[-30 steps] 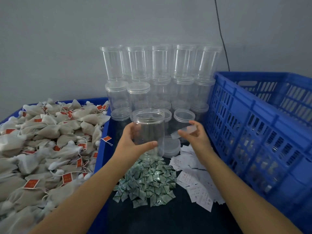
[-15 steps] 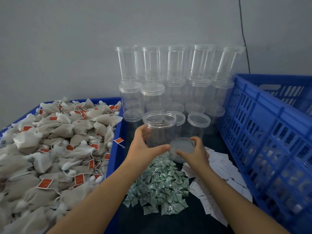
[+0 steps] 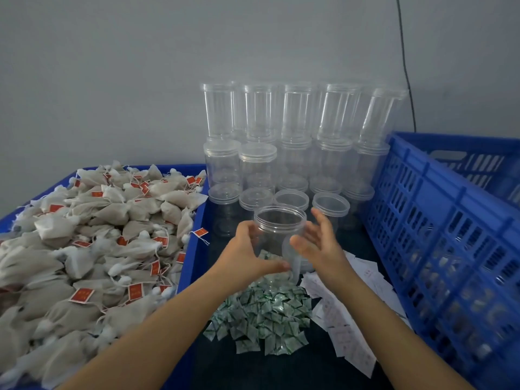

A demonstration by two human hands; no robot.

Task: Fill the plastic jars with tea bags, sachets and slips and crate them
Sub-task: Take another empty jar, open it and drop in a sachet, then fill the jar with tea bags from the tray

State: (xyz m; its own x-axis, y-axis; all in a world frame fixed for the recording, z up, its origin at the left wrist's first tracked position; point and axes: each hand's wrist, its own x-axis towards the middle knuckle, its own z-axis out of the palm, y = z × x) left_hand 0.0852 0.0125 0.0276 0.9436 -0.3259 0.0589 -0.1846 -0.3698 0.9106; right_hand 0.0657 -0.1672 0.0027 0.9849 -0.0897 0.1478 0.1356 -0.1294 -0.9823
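Clear, glossy plastic jars; matt, coarse cloth tea bags with red paper tags; shiny green-and-white foil-like sachets; thin white paper slips; smooth blue moulded-plastic crate

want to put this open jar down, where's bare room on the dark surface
Bare dark strip nearest the viewer, between the green sachets, the white slips and the tea bag tray. Crowded behind: stacked jars fill the back, up to the blue crate.

Tea bags lie left of the hands, crate right, stacked jars behind, sachets and slips beneath.
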